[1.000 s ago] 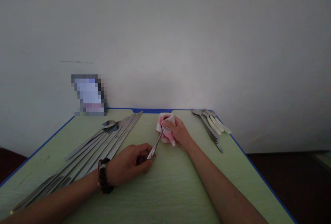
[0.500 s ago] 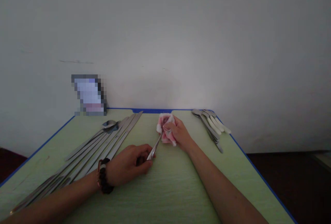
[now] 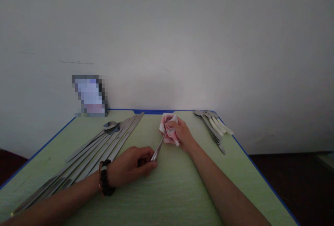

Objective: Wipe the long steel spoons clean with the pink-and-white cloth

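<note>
My left hand, with a dark beaded bracelet on its wrist, pinches the near end of a silver metal utensil between thumb and fingers. The utensil slants up and away to the right. Its far end is covered by a crumpled pink and white cloth, so its kind cannot be made out. My right hand is closed on the cloth, thumb on top, wrapping it about that end.
Left of my hands lie several table knives and spoons. At the far right are several metal spoons and white-handled utensils. A blurred-out screen leans on the wall behind the blue-edged green table.
My right hand and the cloth have shifted very slightly right and away. The utensil's handle and my left fingertips have moved slightly right too. Everything else lies the same.
</note>
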### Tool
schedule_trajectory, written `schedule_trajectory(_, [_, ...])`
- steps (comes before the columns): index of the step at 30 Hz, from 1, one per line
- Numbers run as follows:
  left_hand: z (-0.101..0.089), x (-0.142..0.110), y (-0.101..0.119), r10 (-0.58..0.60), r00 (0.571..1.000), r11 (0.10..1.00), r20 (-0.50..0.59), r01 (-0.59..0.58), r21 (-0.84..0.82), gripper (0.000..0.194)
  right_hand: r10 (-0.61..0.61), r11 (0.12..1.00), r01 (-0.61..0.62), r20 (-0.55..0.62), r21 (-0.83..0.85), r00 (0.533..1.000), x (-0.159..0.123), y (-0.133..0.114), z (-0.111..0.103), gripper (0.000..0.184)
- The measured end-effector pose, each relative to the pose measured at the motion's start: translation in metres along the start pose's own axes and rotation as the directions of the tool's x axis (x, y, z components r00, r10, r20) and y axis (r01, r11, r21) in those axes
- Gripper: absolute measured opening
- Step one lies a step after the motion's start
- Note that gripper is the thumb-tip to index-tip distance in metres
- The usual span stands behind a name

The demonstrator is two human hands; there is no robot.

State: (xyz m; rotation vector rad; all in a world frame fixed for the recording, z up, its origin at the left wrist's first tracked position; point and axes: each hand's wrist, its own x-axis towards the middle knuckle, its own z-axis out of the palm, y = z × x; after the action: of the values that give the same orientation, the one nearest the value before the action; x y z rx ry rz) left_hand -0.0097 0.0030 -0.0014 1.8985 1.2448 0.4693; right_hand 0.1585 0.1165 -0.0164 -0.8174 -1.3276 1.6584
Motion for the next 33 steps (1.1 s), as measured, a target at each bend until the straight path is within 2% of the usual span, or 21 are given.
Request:
schedule_trajectory(5, [0.0001, -0.0001, -0.0015, 0.006, 1.000, 1.000, 0.021, -0.006, -0.027, 0.031, 0.044, 0.993, -0.039, -0.041, 0.116, 0.998, -0.0016, -0.0045, 0.0039, 0.019])
schedule_trajectory(12, [0.0005, -0.0005, 0.0007, 0.001, 1.000, 1.000, 0.004, -0.001, 0.020, 0.032, 0.015, 0.997, -0.011, -0.058, 0.071, 0.998, -0.0011, -0.0023, 0.0034, 0.018])
schedule_trajectory(33, [0.0000, -0.0010, 0.0026, 0.018, 1.000, 0.999, 0.017, -0.019, 0.048, 0.030, -0.040, 0.999, 0.040, 0.014, -0.023, 0.999, 0.0041, 0.0045, -0.0019, 0.021])
